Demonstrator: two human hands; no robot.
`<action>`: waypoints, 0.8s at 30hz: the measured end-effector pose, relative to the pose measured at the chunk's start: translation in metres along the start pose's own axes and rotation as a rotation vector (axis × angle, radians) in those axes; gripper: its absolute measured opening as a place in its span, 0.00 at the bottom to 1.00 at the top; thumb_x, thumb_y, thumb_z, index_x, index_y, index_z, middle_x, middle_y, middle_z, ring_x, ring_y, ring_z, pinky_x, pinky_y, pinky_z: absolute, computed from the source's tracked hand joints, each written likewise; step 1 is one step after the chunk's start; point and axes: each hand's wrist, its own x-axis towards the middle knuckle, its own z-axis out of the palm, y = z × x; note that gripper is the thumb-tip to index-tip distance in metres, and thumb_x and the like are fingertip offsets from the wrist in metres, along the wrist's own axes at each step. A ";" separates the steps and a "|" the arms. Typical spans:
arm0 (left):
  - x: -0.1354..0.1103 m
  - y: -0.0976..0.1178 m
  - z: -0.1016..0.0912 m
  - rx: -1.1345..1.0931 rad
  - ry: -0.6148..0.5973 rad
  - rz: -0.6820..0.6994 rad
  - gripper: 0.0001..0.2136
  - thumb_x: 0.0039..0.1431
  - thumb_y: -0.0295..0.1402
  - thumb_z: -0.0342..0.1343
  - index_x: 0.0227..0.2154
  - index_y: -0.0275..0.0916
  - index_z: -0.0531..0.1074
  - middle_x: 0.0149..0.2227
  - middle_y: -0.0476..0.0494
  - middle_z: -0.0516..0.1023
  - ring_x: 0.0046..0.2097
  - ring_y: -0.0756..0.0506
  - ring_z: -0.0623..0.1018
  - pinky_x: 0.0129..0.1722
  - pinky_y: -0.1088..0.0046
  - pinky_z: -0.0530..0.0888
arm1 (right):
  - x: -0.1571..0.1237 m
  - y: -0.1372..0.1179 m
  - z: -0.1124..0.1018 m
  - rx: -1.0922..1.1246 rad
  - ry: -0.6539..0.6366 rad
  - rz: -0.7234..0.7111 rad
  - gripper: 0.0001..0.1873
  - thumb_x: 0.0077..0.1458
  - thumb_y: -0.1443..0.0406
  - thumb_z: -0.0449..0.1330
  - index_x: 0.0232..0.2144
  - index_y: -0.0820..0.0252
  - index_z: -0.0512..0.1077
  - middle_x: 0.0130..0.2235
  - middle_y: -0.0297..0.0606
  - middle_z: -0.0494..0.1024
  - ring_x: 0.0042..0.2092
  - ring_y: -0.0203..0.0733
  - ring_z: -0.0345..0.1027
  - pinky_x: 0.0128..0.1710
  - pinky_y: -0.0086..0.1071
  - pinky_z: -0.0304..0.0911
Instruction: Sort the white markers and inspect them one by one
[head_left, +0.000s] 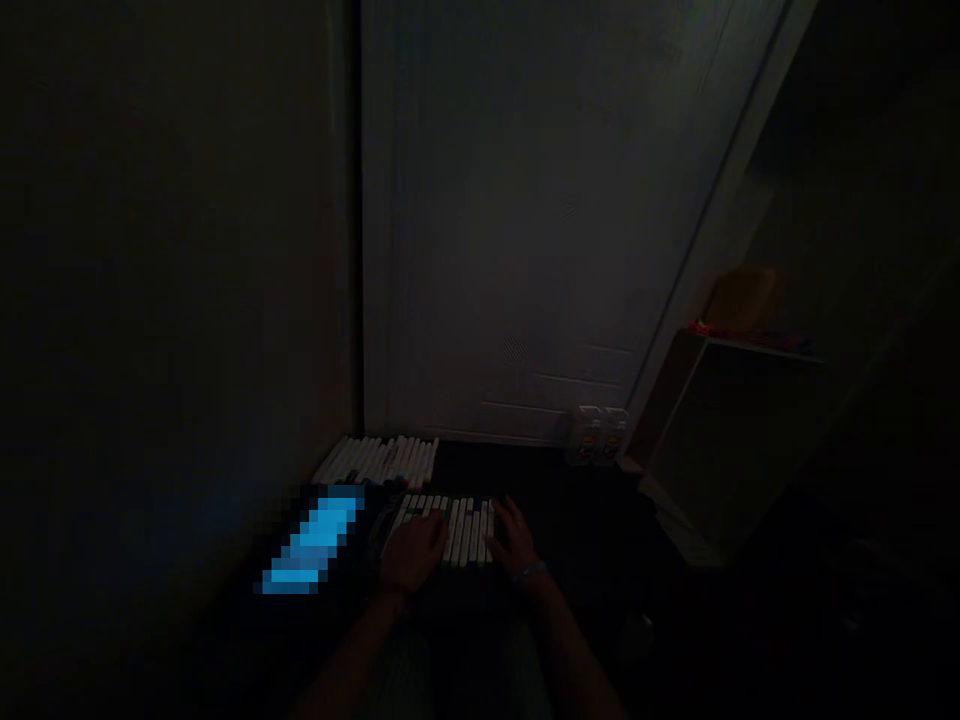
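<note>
The room is very dark. My left hand (411,556) rests on the near left end of a row of white markers (461,530) lying side by side on the floor, its fingers curled over them. On the right end of the same row lies my right hand (511,540), fingers spread, with a band on the wrist. A second row of white markers (379,460) lies farther back by the door.
A glowing blue screen (315,540) lies on the floor left of my hands. A closed white door (525,250) stands ahead, with two small bottles (600,435) at its foot. A low shelf unit (720,440) stands at right, a wall at left.
</note>
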 end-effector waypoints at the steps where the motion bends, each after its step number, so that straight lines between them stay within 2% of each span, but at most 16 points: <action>1: 0.000 0.000 -0.001 0.001 -0.007 -0.003 0.14 0.59 0.38 0.37 0.34 0.40 0.66 0.29 0.44 0.73 0.35 0.46 0.72 0.36 0.71 0.61 | 0.000 0.000 0.000 0.003 -0.005 0.005 0.30 0.50 0.59 0.54 0.56 0.52 0.54 0.59 0.40 0.51 0.58 0.45 0.49 0.53 0.38 0.52; 10: -0.002 0.007 -0.010 -0.008 -0.031 -0.020 0.14 0.59 0.38 0.37 0.33 0.39 0.67 0.30 0.43 0.73 0.35 0.46 0.71 0.34 0.72 0.61 | -0.001 0.000 0.000 -0.003 -0.012 -0.010 0.30 0.49 0.59 0.55 0.54 0.54 0.56 0.58 0.40 0.55 0.57 0.44 0.51 0.53 0.39 0.51; 16: -0.003 0.008 -0.013 -0.030 0.113 0.113 0.12 0.58 0.36 0.39 0.34 0.40 0.67 0.34 0.44 0.73 0.39 0.46 0.70 0.39 0.70 0.63 | 0.000 -0.004 0.004 -0.055 0.112 -0.085 0.19 0.55 0.60 0.50 0.48 0.55 0.64 0.52 0.39 0.65 0.54 0.43 0.54 0.53 0.41 0.52; 19: -0.003 0.007 -0.011 -0.044 0.162 0.174 0.13 0.58 0.36 0.40 0.37 0.39 0.68 0.39 0.41 0.73 0.43 0.44 0.70 0.44 0.66 0.63 | 0.000 -0.010 0.000 -0.095 0.103 -0.144 0.19 0.56 0.61 0.48 0.49 0.55 0.63 0.53 0.38 0.64 0.56 0.42 0.51 0.54 0.43 0.50; 24: -0.003 0.006 -0.004 -0.117 0.159 0.291 0.20 0.56 0.40 0.44 0.50 0.40 0.62 0.51 0.42 0.67 0.53 0.42 0.63 0.52 0.62 0.59 | -0.005 -0.024 -0.008 -0.162 -0.022 -0.251 0.25 0.55 0.56 0.48 0.55 0.53 0.55 0.57 0.35 0.59 0.59 0.45 0.46 0.56 0.45 0.46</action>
